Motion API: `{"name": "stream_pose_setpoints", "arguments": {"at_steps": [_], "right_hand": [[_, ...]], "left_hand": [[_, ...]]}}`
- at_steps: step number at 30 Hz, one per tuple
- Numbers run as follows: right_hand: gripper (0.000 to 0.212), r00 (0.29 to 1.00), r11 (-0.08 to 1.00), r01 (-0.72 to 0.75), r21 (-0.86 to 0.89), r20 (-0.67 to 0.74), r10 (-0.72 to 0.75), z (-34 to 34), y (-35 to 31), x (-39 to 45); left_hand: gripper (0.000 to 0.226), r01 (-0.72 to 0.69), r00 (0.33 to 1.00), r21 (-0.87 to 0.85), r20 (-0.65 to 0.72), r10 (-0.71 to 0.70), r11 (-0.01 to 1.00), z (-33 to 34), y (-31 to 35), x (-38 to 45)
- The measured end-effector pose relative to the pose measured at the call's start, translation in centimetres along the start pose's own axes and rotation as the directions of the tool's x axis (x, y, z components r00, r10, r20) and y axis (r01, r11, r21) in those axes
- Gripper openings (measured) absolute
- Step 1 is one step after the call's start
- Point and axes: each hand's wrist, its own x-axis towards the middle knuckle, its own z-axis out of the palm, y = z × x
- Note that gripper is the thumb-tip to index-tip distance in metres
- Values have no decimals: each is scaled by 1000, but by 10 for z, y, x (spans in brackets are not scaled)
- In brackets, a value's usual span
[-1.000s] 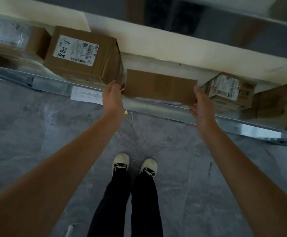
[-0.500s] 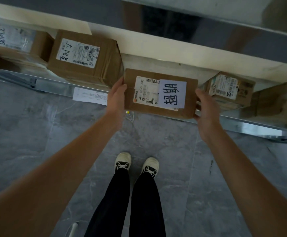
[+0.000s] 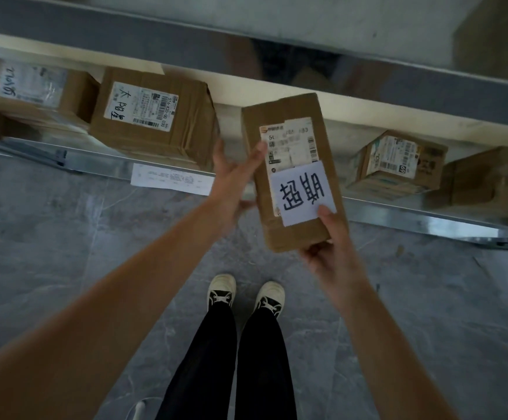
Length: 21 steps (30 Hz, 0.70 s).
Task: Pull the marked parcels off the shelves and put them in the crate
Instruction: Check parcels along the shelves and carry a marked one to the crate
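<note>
Grey marble floor below a metal shelf; right hand grips the marked parcel, left hand spread beside it.

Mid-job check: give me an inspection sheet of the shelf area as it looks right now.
Surface: metal-edged shelf, a paper slip on its front edge.
Job's things: marked parcel with handwritten white note, off the shelf; crate not in view.
Clutter: four other boxes on the shelf, including large box and small box.
Hands: right hand grips the parcel's near end; left hand open at its side.
Cables: white cord on the floor.
Surroundings: grey tiled floor.
</note>
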Motion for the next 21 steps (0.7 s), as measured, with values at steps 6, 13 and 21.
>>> {"name": "stream_pose_setpoints", "arguments": {"at_steps": [6, 13, 21], "right_hand": [[65, 984, 999, -31, -34, -177, 24, 24, 47, -24], [62, 968, 950, 63, -307, -213, -133, 39, 46, -90], [35, 922, 895, 264, -359, -179, -343, 85, -3, -200]], "left_hand": [[81, 5, 1000, 5, 13, -5, 1000, -11, -35, -20], [62, 10, 1000, 63, 20, -12, 998, -29, -12, -75], [54, 28, 993, 121, 111, -42, 992, -24, 42, -201]]}}
